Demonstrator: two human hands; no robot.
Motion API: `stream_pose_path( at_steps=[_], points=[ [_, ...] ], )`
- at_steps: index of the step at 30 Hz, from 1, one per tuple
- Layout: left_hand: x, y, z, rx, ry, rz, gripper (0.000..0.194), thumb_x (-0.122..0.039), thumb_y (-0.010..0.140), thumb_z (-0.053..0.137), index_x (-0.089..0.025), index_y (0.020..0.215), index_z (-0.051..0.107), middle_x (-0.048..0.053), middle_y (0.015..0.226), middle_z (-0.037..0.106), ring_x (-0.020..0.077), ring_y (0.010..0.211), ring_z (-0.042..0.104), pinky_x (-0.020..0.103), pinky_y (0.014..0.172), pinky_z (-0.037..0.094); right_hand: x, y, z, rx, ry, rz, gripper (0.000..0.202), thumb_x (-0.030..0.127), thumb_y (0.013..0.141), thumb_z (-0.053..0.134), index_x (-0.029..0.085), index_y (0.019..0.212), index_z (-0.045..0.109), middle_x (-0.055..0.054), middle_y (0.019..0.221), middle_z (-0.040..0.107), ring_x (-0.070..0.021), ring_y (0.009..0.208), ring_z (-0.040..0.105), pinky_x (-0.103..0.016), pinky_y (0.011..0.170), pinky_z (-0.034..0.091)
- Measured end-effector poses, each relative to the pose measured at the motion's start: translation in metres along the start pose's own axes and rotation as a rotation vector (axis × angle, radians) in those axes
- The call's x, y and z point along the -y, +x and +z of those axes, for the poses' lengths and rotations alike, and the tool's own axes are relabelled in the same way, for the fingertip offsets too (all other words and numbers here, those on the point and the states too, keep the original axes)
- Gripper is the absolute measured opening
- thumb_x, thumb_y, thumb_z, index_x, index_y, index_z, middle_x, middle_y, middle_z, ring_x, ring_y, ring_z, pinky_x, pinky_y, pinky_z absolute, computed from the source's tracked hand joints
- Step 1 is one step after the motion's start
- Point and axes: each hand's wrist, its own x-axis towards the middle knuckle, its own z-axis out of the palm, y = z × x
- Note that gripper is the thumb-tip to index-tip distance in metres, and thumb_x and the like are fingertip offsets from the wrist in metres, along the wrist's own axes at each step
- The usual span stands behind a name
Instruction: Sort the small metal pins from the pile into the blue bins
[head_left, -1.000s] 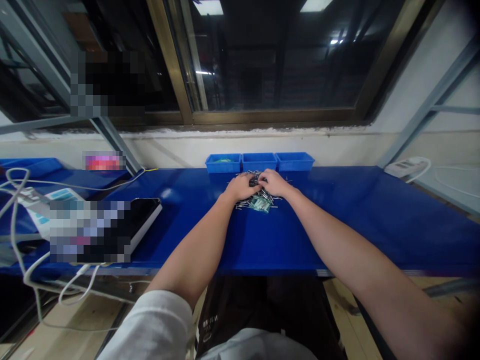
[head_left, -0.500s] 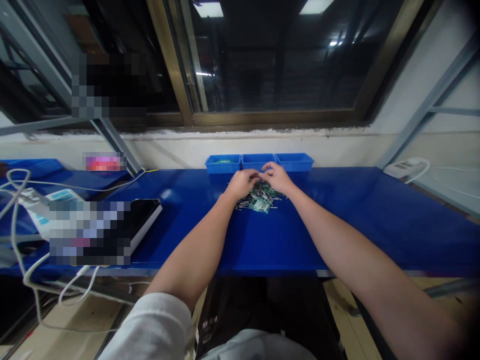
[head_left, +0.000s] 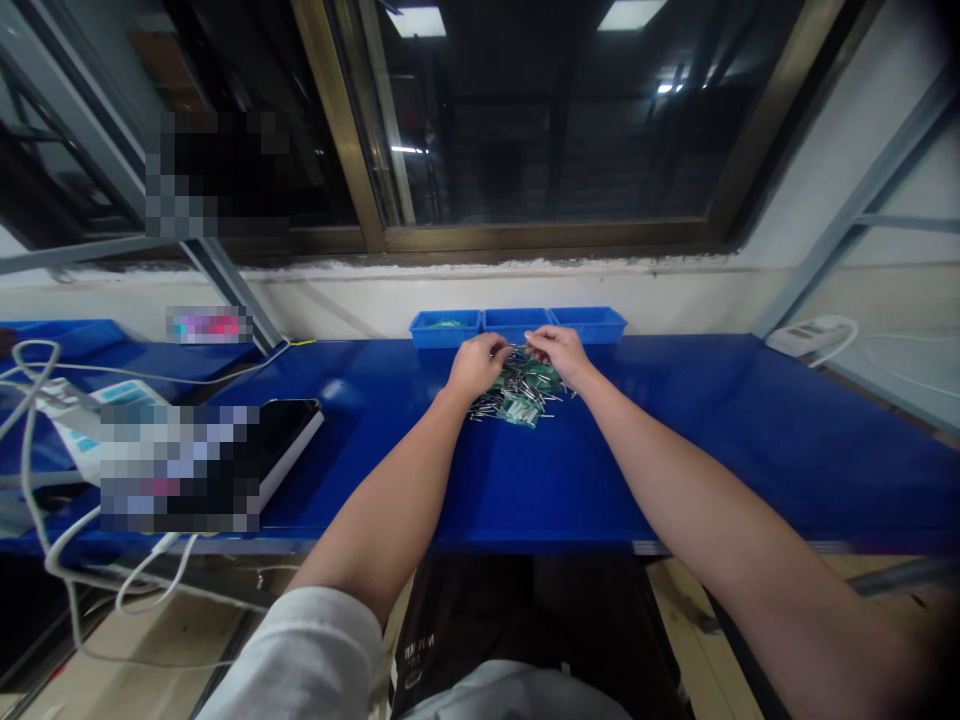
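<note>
A pile of thin metal pieces (head_left: 487, 404) mixed with small green packets (head_left: 522, 411) lies on the blue table. Over the pile's left back side is my left hand (head_left: 478, 366), its fingers closed in a pinch on something too small to make out. My right hand (head_left: 559, 354) is above the back right of the pile, thumb and fingers pinched together; what they hold is too small to name. The two sets of fingertips are close together, just in front of the middle blue bin (head_left: 517, 320).
A left blue bin (head_left: 445, 327) holds something green; a right blue bin (head_left: 589, 324) stands beside the middle one. A dark-topped device (head_left: 289, 430) and white cables (head_left: 71, 580) are at the left. A white power strip (head_left: 810, 335) lies at the right.
My right hand has lowered slightly and its fingers have closed together. My left hand has shifted a little to the left, and more of the pile shows between the hands.
</note>
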Motion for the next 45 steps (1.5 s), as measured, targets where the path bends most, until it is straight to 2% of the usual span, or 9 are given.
stream_pose_path(
  at_steps=[5,9,14,18,30,34,37,41,45],
  points=[
    [-0.001,0.000,0.003,0.020,0.019,-0.016,0.022,-0.033,0.085,0.049,-0.019,0.092,0.065,0.005,0.094,0.068,0.0189,0.091,0.061,0.030,0.084,0.046,-0.003,0.003,-0.001,-0.035,-0.053,0.002,0.044,0.061,0.063,0.064,0.017,0.064,0.062,-0.002,0.058,0.062,-0.0116,0.049,0.049,-0.025,0.050,0.041],
    [0.003,0.000,0.006,-0.003,0.043,-0.044,0.031,-0.036,0.084,0.050,-0.018,0.107,0.061,0.007,0.105,0.066,0.0201,0.098,0.060,0.031,0.089,0.045,-0.008,0.007,-0.007,-0.189,-0.229,-0.049,0.035,0.052,0.068,0.061,0.017,0.068,0.063,-0.003,0.065,0.065,-0.0163,0.060,0.056,-0.029,0.061,0.044],
    [0.010,0.000,0.005,-0.043,0.108,-0.117,0.034,-0.034,0.085,0.048,-0.017,0.112,0.059,0.008,0.113,0.061,0.0211,0.104,0.056,0.032,0.093,0.043,-0.012,0.009,-0.023,-0.308,-0.682,-0.127,0.025,0.035,0.075,0.055,0.018,0.089,0.066,-0.007,0.091,0.068,-0.0234,0.088,0.056,-0.038,0.084,0.041],
    [0.014,0.000,0.004,-0.021,0.117,-0.123,0.030,-0.031,0.084,0.048,-0.018,0.107,0.062,0.008,0.110,0.061,0.0213,0.104,0.056,0.032,0.094,0.043,-0.016,0.012,-0.033,-0.344,-0.919,-0.045,0.038,0.042,0.081,0.048,0.019,0.109,0.061,-0.012,0.115,0.060,-0.0322,0.109,0.043,-0.052,0.091,0.032],
    [0.011,0.000,0.006,0.186,0.088,-0.036,0.030,-0.036,0.083,0.050,-0.019,0.100,0.066,0.007,0.103,0.067,0.0215,0.097,0.061,0.031,0.088,0.046,-0.031,0.020,-0.038,-0.146,-1.005,0.110,0.062,0.053,0.083,0.042,0.023,0.136,0.038,-0.012,0.147,0.027,-0.0392,0.123,0.031,-0.058,0.094,0.030],
    [0.009,-0.002,0.006,0.197,0.079,0.007,0.035,-0.042,0.084,0.049,-0.019,0.103,0.067,0.006,0.107,0.067,0.0214,0.098,0.061,0.030,0.088,0.046,-0.025,0.015,-0.027,-0.143,-0.951,-0.070,0.052,0.046,0.082,0.046,0.019,0.127,0.051,-0.014,0.134,0.042,-0.0341,0.119,0.037,-0.052,0.097,0.032],
    [0.011,-0.003,0.009,0.231,0.063,0.043,0.032,-0.038,0.084,0.048,-0.022,0.102,0.068,0.003,0.106,0.068,0.0199,0.097,0.062,0.028,0.087,0.046,-0.019,0.009,-0.015,-0.037,-0.936,-0.163,0.041,0.046,0.078,0.054,0.022,0.110,0.064,-0.011,0.118,0.051,-0.0290,0.111,0.044,-0.046,0.096,0.034],
    [0.016,-0.003,0.016,0.257,0.050,0.027,0.028,-0.034,0.083,0.049,-0.025,0.099,0.070,0.000,0.102,0.070,0.0189,0.095,0.063,0.027,0.085,0.047,-0.018,0.003,-0.003,0.160,-1.005,-0.118,0.036,0.048,0.076,0.057,0.026,0.102,0.069,-0.009,0.105,0.056,-0.0272,0.104,0.049,-0.041,0.091,0.038],
    [0.017,-0.002,0.017,0.258,0.052,0.011,0.029,-0.035,0.083,0.049,-0.026,0.099,0.070,0.000,0.100,0.071,0.0195,0.094,0.063,0.026,0.083,0.047,-0.019,0.001,0.002,0.251,-1.013,-0.108,0.032,0.042,0.079,0.054,0.024,0.099,0.071,-0.009,0.097,0.062,-0.0238,0.097,0.055,-0.034,0.086,0.040]
  ],
)
